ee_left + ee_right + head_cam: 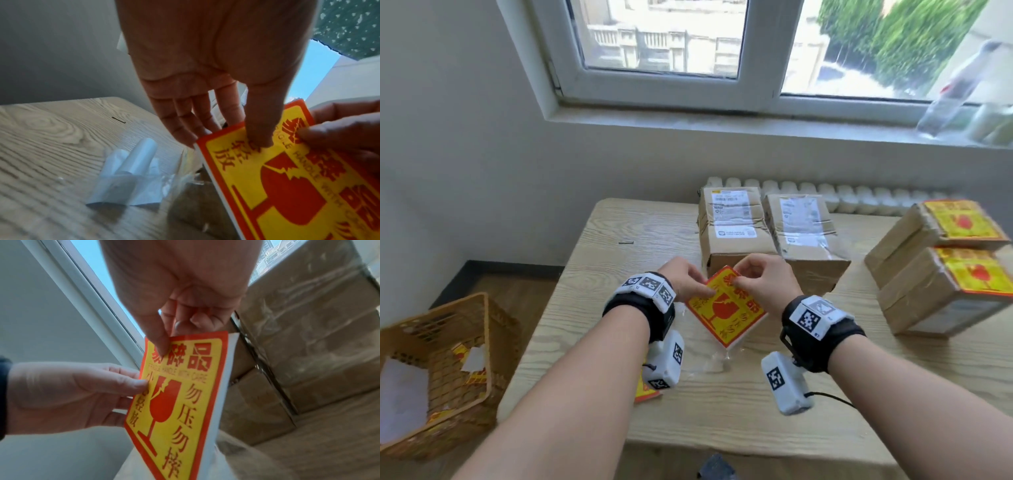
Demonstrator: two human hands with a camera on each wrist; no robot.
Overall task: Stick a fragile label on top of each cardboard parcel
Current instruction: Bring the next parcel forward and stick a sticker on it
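A stack of yellow-and-red fragile labels point(726, 310) is held tilted above the table, just in front of the parcels. My left hand point(710, 291) grips its left edge, thumb point(259, 139) on the printed face and fingers behind. My right hand point(738, 281) pinches the top corner of the stack point(179, 402) between thumb point(161, 345) and fingers. Two brown cardboard parcels point(736, 226) point(806, 233) with white shipping slips stand side by side behind my hands. At the right, two stacked parcels point(941, 298) each carry a fragile label point(962, 222) on top.
Crumpled clear plastic wrap point(131, 175) lies on the wooden table point(619, 240) below my hands. A loose label point(647, 394) lies near the front left edge. A wicker basket point(438, 370) with paper scraps stands on the floor at the left. A bottle point(955, 92) stands on the windowsill.
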